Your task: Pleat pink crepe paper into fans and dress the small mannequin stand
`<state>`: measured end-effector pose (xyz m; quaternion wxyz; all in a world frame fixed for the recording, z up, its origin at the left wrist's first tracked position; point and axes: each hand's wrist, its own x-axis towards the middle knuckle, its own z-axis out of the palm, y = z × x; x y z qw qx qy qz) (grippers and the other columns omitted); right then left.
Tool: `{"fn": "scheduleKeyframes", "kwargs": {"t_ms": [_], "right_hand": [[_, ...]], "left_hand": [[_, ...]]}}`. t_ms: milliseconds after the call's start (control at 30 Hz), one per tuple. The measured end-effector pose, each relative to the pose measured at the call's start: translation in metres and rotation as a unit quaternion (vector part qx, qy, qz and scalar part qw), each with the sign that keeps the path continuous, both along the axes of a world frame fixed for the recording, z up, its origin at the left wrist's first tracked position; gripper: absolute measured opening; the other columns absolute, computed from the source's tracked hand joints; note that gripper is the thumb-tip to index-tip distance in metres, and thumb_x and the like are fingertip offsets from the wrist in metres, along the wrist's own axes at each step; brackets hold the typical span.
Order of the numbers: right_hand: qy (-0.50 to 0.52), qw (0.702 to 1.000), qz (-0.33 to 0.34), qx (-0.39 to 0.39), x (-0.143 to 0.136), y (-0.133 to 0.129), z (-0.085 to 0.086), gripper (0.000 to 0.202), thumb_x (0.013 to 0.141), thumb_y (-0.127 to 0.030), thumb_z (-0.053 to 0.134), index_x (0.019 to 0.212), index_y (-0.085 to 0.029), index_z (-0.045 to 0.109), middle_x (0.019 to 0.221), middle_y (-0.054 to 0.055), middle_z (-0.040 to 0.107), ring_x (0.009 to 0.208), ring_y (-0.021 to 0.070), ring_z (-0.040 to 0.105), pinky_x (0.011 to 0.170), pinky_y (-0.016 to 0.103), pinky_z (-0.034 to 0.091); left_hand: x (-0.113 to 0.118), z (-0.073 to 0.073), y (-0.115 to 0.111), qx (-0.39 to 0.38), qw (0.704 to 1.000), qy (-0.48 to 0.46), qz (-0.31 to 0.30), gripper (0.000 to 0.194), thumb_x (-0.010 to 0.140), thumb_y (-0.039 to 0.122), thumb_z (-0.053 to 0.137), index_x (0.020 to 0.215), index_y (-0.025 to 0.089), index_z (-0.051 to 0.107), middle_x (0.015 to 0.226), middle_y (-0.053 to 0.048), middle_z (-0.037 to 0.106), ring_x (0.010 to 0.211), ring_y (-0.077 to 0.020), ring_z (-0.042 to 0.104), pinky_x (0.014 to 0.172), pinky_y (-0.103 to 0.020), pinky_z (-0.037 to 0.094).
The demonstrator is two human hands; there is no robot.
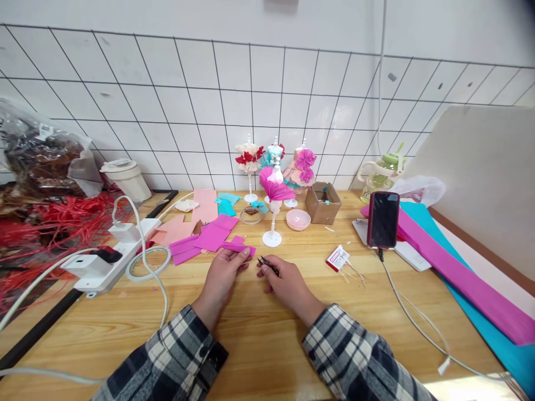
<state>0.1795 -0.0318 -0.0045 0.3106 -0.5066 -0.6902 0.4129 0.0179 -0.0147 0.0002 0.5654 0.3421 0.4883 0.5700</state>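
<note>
Between the thumb and fingers of my left hand [223, 278] is a narrow folded strip of magenta paper [240, 248], its free end pointing right. My right hand [286, 281] is closed around small dark scissors [267, 264], whose tips point up and left, a short gap from the strip's end. Beyond both hands a white mini dress form [272, 238] stands upright with a pleated magenta paper fan [275, 188] on it. Left of it lie flat magenta paper pieces [215, 233]. A pink bowl [298, 220] sits just right of the stand.
Behind stand several decorated dress forms [249, 161] and a cardboard box [323, 203]. At left are a power strip [119, 256], a roll of tape [148, 263] and red strands [58, 223]. To the right are a propped phone [383, 220] with its cable and long paper sheets [463, 273].
</note>
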Motion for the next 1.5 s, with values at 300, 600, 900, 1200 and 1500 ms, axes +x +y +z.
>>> {"fn": "scheduleKeyframes", "kwargs": {"t_ms": [300, 600, 900, 1200, 1500], "right_hand": [[-0.122, 0.992, 0.002, 0.038, -0.002, -0.006, 0.004, 0.036, 0.101, -0.039, 0.021, 0.087, -0.021, 0.049, 0.078, 0.004, 0.062, 0.076, 0.0188, 0.058, 0.069, 0.029, 0.039], [-0.092, 0.994, 0.021, 0.05, -0.002, -0.003, -0.003, 0.031, 0.101, -0.04, 0.023, 0.086, -0.022, 0.044, 0.075, 0.002, 0.056, 0.072, 0.0182, 0.055, 0.067, 0.028, 0.038], [-0.056, 0.995, 0.028, 0.071, -0.002, -0.003, -0.008, 0.032, 0.101, -0.041, 0.023, 0.085, -0.023, 0.044, 0.073, 0.001, 0.052, 0.071, 0.018, 0.053, 0.068, 0.029, 0.039], [-0.005, 0.998, 0.025, 0.057, -0.004, -0.005, -0.009, 0.031, 0.101, -0.039, 0.024, 0.082, -0.023, 0.041, 0.064, -0.003, 0.047, 0.058, 0.0152, 0.048, 0.056, 0.026, 0.037], [-0.017, 0.998, 0.028, 0.045, -0.004, -0.007, -0.004, 0.03, 0.101, -0.039, 0.025, 0.081, -0.023, 0.041, 0.065, -0.002, 0.048, 0.056, 0.0144, 0.05, 0.053, 0.025, 0.039]], "left_hand": [[0.002, 0.004, -0.002, -0.034, 0.999, -0.027, -0.013, 0.033, 0.053, 0.034, 0.087, 0.076, 0.015, 0.072, 0.079, -0.003, 0.071, 0.076, -0.0133, 0.062, 0.068, -0.022, 0.047], [0.003, 0.006, -0.005, 0.0, 1.0, 0.012, -0.022, 0.03, 0.057, 0.034, 0.085, 0.077, 0.016, 0.072, 0.078, -0.004, 0.072, 0.074, -0.0143, 0.062, 0.071, -0.025, 0.047], [0.007, 0.003, -0.006, 0.034, 0.999, 0.015, -0.038, 0.027, 0.062, 0.033, 0.083, 0.079, 0.015, 0.072, 0.079, -0.004, 0.072, 0.074, -0.0145, 0.061, 0.076, -0.028, 0.048], [0.009, 0.003, -0.008, -0.006, 0.997, -0.068, -0.042, 0.027, 0.058, 0.03, 0.085, 0.077, 0.016, 0.071, 0.077, -0.002, 0.069, 0.073, -0.0122, 0.06, 0.077, -0.027, 0.05], [0.01, 0.005, -0.009, -0.011, 0.997, -0.069, -0.045, 0.027, 0.056, 0.03, 0.085, 0.073, 0.015, 0.07, 0.074, -0.001, 0.068, 0.072, -0.0122, 0.06, 0.078, -0.027, 0.05]]}}
